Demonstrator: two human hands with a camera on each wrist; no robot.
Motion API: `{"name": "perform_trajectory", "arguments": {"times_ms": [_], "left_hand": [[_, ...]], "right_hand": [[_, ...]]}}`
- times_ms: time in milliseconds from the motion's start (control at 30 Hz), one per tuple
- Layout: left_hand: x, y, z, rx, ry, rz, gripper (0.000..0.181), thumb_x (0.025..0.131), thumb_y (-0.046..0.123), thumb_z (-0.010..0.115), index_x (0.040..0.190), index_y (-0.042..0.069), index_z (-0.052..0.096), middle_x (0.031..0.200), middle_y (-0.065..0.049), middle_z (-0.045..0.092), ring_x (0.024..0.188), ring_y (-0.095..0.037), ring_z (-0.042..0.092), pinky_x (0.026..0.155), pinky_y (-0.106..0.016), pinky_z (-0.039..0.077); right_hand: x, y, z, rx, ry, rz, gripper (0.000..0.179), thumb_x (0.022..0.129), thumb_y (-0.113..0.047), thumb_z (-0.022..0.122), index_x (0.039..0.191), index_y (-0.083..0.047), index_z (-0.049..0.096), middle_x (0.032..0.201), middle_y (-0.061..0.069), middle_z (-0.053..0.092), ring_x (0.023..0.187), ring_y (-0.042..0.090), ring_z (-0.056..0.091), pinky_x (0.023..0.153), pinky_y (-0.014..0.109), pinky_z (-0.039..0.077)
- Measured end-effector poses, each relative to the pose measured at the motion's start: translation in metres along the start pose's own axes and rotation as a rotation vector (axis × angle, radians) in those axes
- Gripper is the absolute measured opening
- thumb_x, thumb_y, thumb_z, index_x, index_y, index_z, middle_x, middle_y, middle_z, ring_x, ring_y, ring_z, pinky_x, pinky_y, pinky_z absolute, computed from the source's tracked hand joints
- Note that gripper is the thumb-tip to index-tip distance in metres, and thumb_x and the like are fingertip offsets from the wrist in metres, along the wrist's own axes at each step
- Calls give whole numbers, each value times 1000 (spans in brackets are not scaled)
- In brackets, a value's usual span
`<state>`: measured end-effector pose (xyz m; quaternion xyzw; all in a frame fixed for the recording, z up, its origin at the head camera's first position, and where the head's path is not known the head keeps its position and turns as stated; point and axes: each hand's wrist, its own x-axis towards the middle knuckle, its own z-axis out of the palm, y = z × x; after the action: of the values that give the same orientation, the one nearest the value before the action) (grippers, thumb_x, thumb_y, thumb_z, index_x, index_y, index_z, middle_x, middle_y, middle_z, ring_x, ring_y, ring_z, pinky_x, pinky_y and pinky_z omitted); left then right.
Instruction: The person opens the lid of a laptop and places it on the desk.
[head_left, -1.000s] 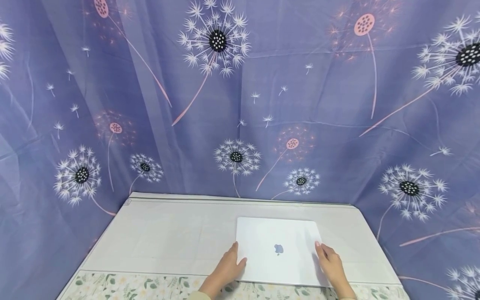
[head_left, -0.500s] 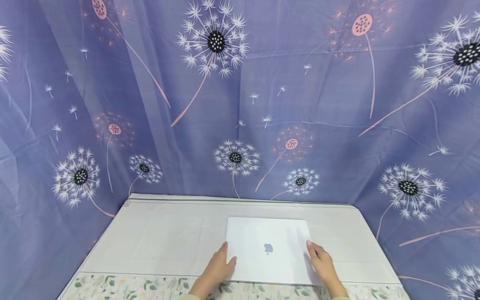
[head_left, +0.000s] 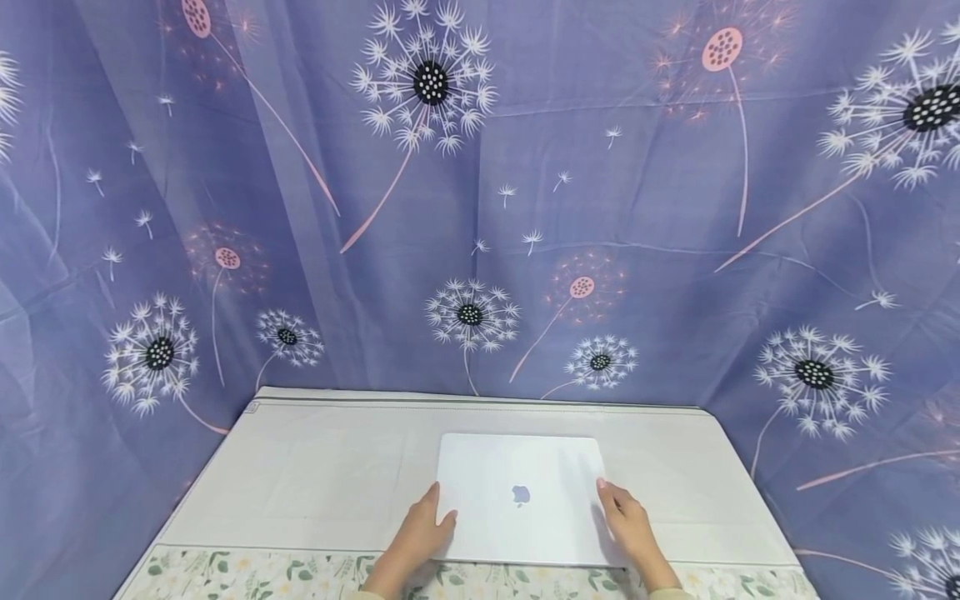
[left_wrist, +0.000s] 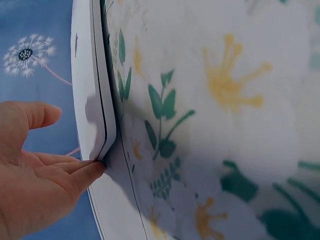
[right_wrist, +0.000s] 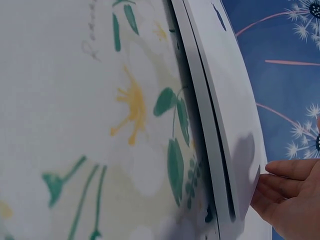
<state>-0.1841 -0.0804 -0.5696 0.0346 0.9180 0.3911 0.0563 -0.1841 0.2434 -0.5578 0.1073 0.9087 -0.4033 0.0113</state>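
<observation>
A closed silver laptop with a dark apple logo lies flat near the front of the table. At its left edge is my left hand, fingers extended against the side, thumb raised apart from the lid. On the opposite edge, the fingers of my right hand touch the laptop's side. The left wrist view shows the left fingertips right at the laptop's corner. From the right wrist, the right hand appears with fairly straight fingers meeting the laptop's far side.
The white table cover extends to both sides and behind the laptop. A floral cloth strip runs along the front edge. Purple dandelion-print curtains enclose the back and both sides.
The laptop has slid left across the table, with both hands moving along at its edges. It remains flat and closed.
</observation>
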Motion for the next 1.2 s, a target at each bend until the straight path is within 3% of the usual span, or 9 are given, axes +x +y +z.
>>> {"name": "perform_trajectory", "arguments": {"times_ms": [533,933,1200], "left_hand": [[-4,-16,-16,15,57,-13,61,91,17,61,136,-18,37,138,-36,41,130,-47,40,106,-59,36],[-8,-23,-27,20,67,-65,62,91,17,61,138,-16,37,141,-35,39,132,-47,38,108,-59,34],[-12,-29,-32,78,78,-76,64,91,16,61,138,-18,34,142,-35,36,133,-46,36,109,-58,32]], "right_hand": [[-2,-18,18,20,-21,-7,68,104,-46,32,131,15,47,134,34,47,127,48,43,105,59,37],[-2,-24,30,30,-54,-17,87,97,-64,26,132,12,48,135,31,48,129,47,41,107,58,35],[-4,-32,37,34,-72,-37,72,102,-52,32,131,12,49,134,31,50,127,46,45,104,57,39]]}}
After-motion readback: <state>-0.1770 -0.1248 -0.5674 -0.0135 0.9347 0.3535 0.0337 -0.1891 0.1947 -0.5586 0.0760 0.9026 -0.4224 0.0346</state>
